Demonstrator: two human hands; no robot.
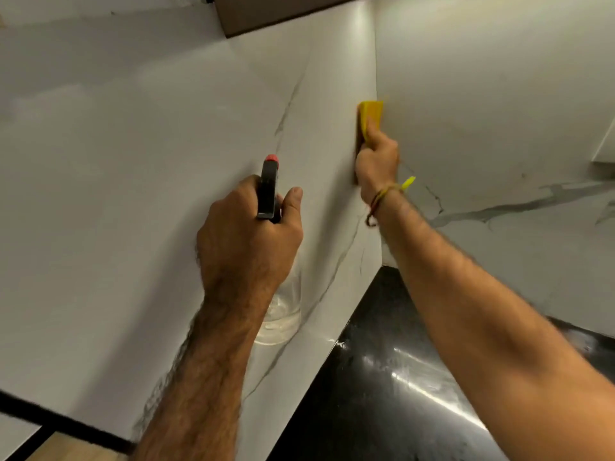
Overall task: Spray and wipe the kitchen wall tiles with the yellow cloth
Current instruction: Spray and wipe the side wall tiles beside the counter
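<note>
White marble-look wall tiles (133, 144) meet in a corner at centre right. My left hand (246, 234) grips a clear spray bottle (283, 314) by its black trigger head with a red nozzle (271, 158), held close to the left wall. My right hand (377, 158) presses the yellow cloth (372, 116) flat into the corner where the two walls join, with the fingers partly hidden behind the cloth. A thread bracelet circles the right wrist.
A glossy black countertop (392, 377) runs below the corner at lower right. A brown cabinet underside (266, 15) hangs above the corner. The right wall (499, 94) carries grey veins. A wooden floor strip shows at bottom left.
</note>
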